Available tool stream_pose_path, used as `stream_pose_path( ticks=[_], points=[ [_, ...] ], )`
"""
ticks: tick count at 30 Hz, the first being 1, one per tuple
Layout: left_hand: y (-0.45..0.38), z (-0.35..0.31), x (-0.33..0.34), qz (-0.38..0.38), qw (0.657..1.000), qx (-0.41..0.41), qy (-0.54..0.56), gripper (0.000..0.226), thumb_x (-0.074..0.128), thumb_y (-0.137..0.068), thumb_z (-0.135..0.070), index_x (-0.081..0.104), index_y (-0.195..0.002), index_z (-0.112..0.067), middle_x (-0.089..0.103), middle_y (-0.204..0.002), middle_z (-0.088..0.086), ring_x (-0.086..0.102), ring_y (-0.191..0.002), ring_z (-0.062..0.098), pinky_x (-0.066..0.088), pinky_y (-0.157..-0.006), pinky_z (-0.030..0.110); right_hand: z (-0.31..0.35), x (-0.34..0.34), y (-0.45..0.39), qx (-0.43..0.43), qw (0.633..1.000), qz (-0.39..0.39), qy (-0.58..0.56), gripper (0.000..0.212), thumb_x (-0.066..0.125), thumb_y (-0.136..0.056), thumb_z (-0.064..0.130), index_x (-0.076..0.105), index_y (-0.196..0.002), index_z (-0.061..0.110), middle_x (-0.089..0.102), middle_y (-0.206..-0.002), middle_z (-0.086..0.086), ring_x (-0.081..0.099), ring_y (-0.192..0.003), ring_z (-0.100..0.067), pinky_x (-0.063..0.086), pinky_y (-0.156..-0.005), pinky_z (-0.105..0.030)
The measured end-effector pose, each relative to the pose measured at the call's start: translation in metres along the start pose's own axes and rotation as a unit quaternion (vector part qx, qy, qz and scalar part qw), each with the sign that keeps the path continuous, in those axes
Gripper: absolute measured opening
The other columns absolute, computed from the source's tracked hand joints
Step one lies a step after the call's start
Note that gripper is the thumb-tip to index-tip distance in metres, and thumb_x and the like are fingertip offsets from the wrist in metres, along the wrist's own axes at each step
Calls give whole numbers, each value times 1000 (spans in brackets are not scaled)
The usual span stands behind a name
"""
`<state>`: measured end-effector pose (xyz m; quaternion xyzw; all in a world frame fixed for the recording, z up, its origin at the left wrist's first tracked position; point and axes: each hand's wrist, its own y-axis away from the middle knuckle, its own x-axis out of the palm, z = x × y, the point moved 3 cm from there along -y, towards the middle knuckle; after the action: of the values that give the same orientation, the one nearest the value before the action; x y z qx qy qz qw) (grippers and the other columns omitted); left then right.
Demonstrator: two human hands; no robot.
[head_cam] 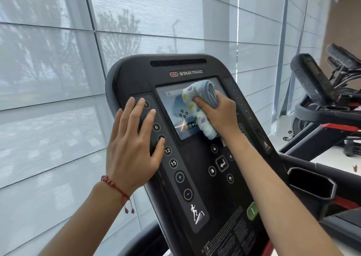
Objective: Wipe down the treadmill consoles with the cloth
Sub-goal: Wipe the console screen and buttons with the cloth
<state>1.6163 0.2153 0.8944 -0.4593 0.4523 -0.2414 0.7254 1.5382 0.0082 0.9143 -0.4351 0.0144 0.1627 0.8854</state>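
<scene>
A black treadmill console [207, 187] fills the middle of the head view, tilted back, with a lit screen [172, 107] in its upper half. My right hand [218, 113] grips a bunched cloth [197, 101], white with coloured spots and a grey-blue side, and presses it against the right part of the screen. My left hand [134, 140] lies flat with fingers spread on the console's left button strip, covering some number keys. A red cord bracelet hangs at that wrist.
A second treadmill's console [312, 79] and handlebars stand to the right. A cup-holder recess [310, 183] sits at the near console's right side. Windows with sheer blinds [58, 79] run behind and to the left.
</scene>
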Motion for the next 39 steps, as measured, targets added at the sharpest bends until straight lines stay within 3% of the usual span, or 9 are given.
stream_pose_path(
  ticks=[3,7,11,16,21,24,30,35,39],
  points=[
    [1,1,1,5,1000,1,-3,57,42,-86,-37,52,-127,1,41,-140,20,25,-137,33,22,-112,49,-28,-20,-17,39,998,-54,23,35,68,-81,38,60,-80,4,58,-73,-6,52,-67,-20,32,-49,-17],
    [1,0,1,2,1000,-1,-5,57,41,-86,-37,52,-127,1,41,-140,20,25,-137,33,21,-112,49,-59,-41,-36,83,992,-75,63,42,62,-85,39,61,-93,-2,63,-87,-15,50,-75,-20,33,-50,-13],
    [1,0,2,-5,1000,0,2,56,42,-86,-36,52,-127,1,41,-140,20,25,-137,33,19,-114,47,-71,-49,-43,118,986,-80,83,45,60,-86,41,61,-96,-3,66,-97,-22,54,-80,-24,30,-62,-19],
    [1,-1,4,-20,1000,-11,14,55,43,-84,-35,54,-125,1,43,-138,20,26,-136,33,19,-114,46,-59,-43,-28,145,986,-49,65,40,61,-85,41,64,-88,2,66,-90,-17,58,-85,-28,38,-70,-28],
    [1,-1,3,-23,999,-16,21,55,43,-83,-34,54,-124,1,43,-138,19,26,-136,32,18,-114,45,-19,-24,6,109,992,-12,58,34,65,-83,38,52,-62,15,58,-71,-4,53,-70,-20,32,-59,-21],
    [1,-1,2,-20,999,-16,19,55,43,-83,-34,54,-125,0,42,-139,19,25,-137,32,18,-114,46,4,-8,20,79,996,4,38,33,67,-82,38,58,-70,9,59,-70,-4,54,-66,-19,32,-47,-19],
    [1,-1,1,-15,1000,-6,8,55,44,-83,-33,53,-125,1,42,-139,20,26,-136,34,20,-113,46,38,17,48,27,999,29,11,36,67,-80,40,57,-69,8,53,-61,4,49,-57,-9,36,-50,-8],
    [2,2,-2,-18,1000,-15,21,57,46,-84,-34,50,-130,0,40,-141,20,24,-137,34,24,-112,48,45,11,55,48,998,43,-13,33,67,-80,40,58,-72,9,54,-62,11,51,-59,0,39,-51,-5],
    [-3,14,-8,-54,998,-3,45,51,46,-88,-33,52,-129,-1,42,-140,19,28,-135,33,26,-110,47,49,7,63,106,991,52,-64,29,71,-78,37,63,-76,9,62,-68,7,58,-63,-4,43,-50,-7]
  ],
)
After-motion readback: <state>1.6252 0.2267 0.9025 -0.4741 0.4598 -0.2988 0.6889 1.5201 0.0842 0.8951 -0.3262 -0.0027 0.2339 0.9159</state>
